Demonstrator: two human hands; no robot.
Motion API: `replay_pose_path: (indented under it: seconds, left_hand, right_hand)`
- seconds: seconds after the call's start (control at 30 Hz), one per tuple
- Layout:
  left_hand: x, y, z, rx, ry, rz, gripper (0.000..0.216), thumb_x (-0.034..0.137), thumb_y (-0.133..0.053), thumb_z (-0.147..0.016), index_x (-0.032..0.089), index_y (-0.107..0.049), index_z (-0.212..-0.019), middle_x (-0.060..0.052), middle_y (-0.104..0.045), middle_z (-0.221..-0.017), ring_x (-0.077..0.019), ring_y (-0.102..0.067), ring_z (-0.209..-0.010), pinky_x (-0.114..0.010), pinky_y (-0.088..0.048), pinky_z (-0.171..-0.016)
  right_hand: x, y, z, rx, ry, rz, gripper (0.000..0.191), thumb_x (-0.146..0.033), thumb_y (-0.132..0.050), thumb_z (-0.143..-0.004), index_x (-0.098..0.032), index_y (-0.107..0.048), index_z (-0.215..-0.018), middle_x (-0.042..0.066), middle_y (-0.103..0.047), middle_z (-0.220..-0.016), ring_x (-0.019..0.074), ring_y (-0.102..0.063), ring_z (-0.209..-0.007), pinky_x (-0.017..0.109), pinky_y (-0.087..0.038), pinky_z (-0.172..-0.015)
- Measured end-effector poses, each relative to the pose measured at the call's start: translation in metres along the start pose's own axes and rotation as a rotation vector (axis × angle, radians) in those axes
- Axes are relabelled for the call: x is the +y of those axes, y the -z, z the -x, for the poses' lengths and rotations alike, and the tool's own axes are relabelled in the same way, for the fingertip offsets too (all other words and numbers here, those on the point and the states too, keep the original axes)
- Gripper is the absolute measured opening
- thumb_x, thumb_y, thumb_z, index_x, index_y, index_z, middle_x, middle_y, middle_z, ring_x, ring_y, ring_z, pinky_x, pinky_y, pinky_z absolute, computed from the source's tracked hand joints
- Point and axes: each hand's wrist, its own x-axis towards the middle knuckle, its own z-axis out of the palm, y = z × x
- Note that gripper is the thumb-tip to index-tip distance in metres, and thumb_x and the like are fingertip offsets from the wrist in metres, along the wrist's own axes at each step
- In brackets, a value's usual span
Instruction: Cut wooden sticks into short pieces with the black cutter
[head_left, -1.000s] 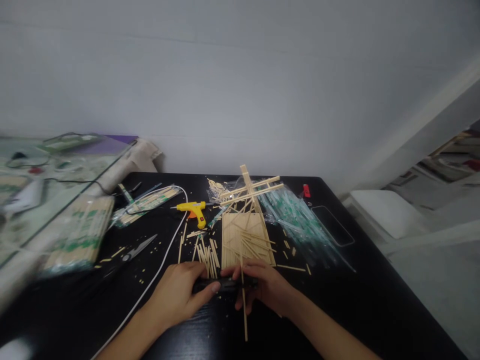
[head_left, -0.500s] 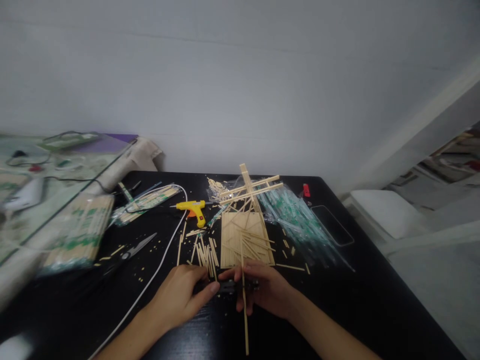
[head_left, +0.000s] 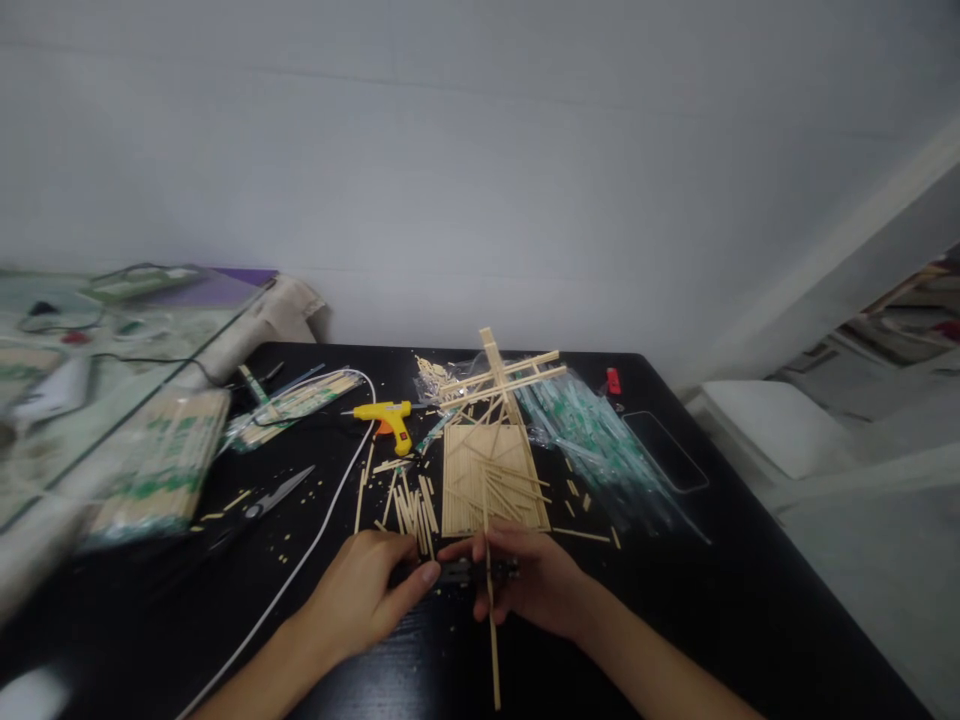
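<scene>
In my left hand (head_left: 366,588) is a dark tool that looks like pliers (head_left: 454,573), its handles partly hidden under my fingers. My right hand (head_left: 541,582) pinches a long thin wooden chopstick (head_left: 494,655), which points toward me and crosses the far end of the tool. Whether the jaws are closed on the stick I cannot tell. Just beyond my hands lies a flat square panel of wooden sticks (head_left: 457,470) with loose sticks on top. Cut stick pieces (head_left: 411,510) lie left of the panel.
A yellow glue gun (head_left: 391,420), scissors (head_left: 277,495) and a white cable (head_left: 330,510) lie to the left. Packed chopsticks (head_left: 161,450) are farther left. A stick frame (head_left: 499,370) stands behind the panel. Plastic wrappers (head_left: 600,430) and a red object (head_left: 613,381) lie right.
The near end of the chopstick has shifted very slightly to the right. Both hands stay in nearly the same place and keep their grip.
</scene>
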Motion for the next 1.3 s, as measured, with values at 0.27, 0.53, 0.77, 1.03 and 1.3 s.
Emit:
replay_pose_path:
  seconds: [0.27, 0.53, 0.77, 1.03, 1.3]
  left_hand:
    - [-0.003, 0.0, -0.002, 0.067, -0.037, -0.03, 0.041, 0.053, -0.044, -0.098, 0.021, -0.06, -0.079, -0.003, -0.068, -0.073, -0.0214, -0.067, -0.067, -0.031, -0.044, -0.062]
    - [-0.008, 0.001, -0.003, 0.158, -0.101, -0.071, 0.038, 0.053, -0.049, -0.096, 0.018, -0.063, -0.095, -0.008, -0.07, -0.087, -0.0246, -0.068, -0.078, -0.037, -0.053, -0.071]
    - [-0.005, 0.002, -0.006, 0.075, -0.147, -0.038, 0.036, 0.054, -0.058, -0.094, 0.02, -0.066, -0.104, -0.007, -0.071, -0.096, -0.0249, -0.069, -0.088, -0.037, -0.054, -0.078]
    - [-0.004, 0.002, -0.006, 0.042, -0.147, -0.029, 0.037, 0.045, -0.079, -0.079, 0.02, -0.064, -0.102, -0.006, -0.07, -0.097, -0.0268, -0.067, -0.09, -0.039, -0.054, -0.079]
    - [-0.009, 0.0, -0.006, 0.001, -0.105, -0.048, 0.034, 0.006, -0.061, -0.073, 0.02, -0.063, -0.104, -0.006, -0.068, -0.101, -0.0262, -0.064, -0.098, -0.041, -0.052, -0.088]
  right_hand:
    - [-0.005, -0.005, 0.001, 0.033, 0.03, 0.047, 0.034, -0.046, -0.065, -0.091, -0.012, -0.071, -0.095, 0.017, -0.067, -0.128, 0.0159, -0.073, -0.067, 0.02, -0.048, -0.05]
    - [-0.01, -0.011, 0.002, 0.112, 0.232, 0.278, 0.041, -0.055, -0.072, -0.088, -0.014, -0.075, -0.092, 0.006, -0.065, -0.09, 0.0151, -0.059, -0.079, 0.023, -0.045, -0.067]
    - [-0.017, -0.007, 0.007, -0.073, 0.141, 0.325, 0.051, -0.063, -0.064, -0.091, -0.014, -0.068, -0.103, 0.004, -0.064, -0.082, 0.0148, -0.063, -0.067, 0.027, -0.046, -0.068]
    - [-0.01, -0.003, 0.009, -0.276, -0.002, 0.094, 0.04, -0.046, -0.081, -0.084, -0.016, -0.055, -0.091, -0.003, -0.054, -0.068, 0.0094, -0.052, -0.056, 0.026, -0.049, -0.062]
    - [-0.002, 0.0, 0.009, -0.134, -0.036, 0.176, 0.049, -0.052, -0.084, -0.079, -0.019, -0.048, -0.09, -0.002, -0.062, -0.066, 0.0114, -0.059, -0.055, 0.024, -0.046, -0.059]
